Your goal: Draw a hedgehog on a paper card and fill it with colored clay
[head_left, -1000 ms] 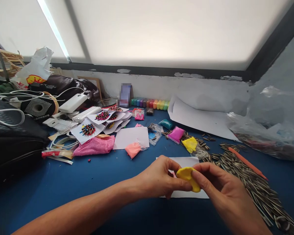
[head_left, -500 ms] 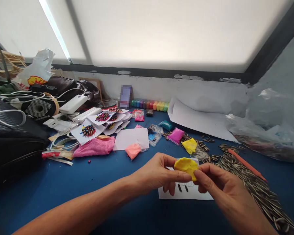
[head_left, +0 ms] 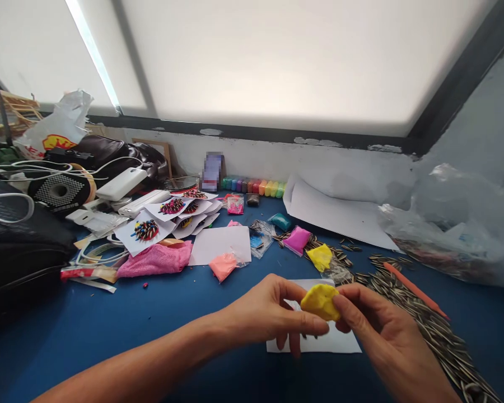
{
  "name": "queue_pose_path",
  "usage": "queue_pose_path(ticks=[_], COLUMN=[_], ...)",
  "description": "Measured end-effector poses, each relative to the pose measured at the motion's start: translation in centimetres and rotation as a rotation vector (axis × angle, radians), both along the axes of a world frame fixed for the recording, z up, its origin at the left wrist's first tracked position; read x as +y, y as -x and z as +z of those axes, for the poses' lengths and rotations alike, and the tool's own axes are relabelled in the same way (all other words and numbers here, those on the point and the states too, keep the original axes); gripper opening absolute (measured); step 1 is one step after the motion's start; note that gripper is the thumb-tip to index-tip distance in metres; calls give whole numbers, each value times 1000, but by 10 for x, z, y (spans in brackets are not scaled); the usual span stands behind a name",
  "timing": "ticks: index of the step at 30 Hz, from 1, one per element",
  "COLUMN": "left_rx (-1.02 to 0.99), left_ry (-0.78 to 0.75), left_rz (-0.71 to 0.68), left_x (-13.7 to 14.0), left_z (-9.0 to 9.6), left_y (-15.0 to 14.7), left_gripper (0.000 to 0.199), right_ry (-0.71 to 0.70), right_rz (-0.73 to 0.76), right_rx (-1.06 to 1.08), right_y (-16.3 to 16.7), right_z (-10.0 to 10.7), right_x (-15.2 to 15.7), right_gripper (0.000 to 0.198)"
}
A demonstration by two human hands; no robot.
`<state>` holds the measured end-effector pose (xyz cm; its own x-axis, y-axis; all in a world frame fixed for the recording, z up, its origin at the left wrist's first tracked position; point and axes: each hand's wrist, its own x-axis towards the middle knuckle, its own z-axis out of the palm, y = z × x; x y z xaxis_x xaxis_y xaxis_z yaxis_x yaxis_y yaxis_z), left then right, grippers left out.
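Note:
A flattened piece of yellow modelling clay (head_left: pixel 320 302) is held up between my two hands. My left hand (head_left: pixel 273 313) pinches its left edge between thumb and fingers. At its right edge, my right hand (head_left: pixel 372 316) grips it with thumb and forefinger. Beneath them a white sheet of paper (head_left: pixel 340 342) lies on the blue table, partly covered by my hands. Small dark seeds on that sheet are mostly hidden behind my left fingers. Just beyond the hands is a packet of yellow clay (head_left: pixel 320 257).
Sunflower seeds (head_left: pixel 432 330) spread over the right side, with an orange stick (head_left: pixel 415 290) on them. Clay packets in pink (head_left: pixel 297 240), teal (head_left: pixel 280 221) and peach (head_left: pixel 223 266) lie ahead. Seed-decorated cards (head_left: pixel 146 229), a pink cloth (head_left: pixel 155 259) and a black bag (head_left: pixel 21 257) are leftward.
The yellow clay looks narrower and more bunched at its right side, as my fingers fold or press it. The whole view has shifted slightly, and the seeds on the paper are more covered.

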<state>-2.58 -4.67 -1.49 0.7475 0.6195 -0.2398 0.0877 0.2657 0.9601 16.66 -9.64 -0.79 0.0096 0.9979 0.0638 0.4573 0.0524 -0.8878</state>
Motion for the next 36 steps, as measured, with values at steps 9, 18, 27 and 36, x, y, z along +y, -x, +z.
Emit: queue_pose_path(ticks=[9, 18, 27, 36], left_rx=[-96, -172, -200, -121], left_ry=[-40, 68, 89, 53], left_rz=[107, 285, 259, 310], left_x=[2, 4, 0, 3], left_z=[-2, -2, 3, -1], left_y=[0, -2, -5, -2], left_gripper=[50, 42, 47, 44], right_ry=[9, -140, -382, -360], right_rz=[39, -143, -2, -19], right_rx=[23, -26, -278, -252], right_y=[12, 16, 17, 18], right_z=[5, -4, -13, -17], right_x=[-6, -10, -13, -13], right_gripper=[26, 30, 27, 35])
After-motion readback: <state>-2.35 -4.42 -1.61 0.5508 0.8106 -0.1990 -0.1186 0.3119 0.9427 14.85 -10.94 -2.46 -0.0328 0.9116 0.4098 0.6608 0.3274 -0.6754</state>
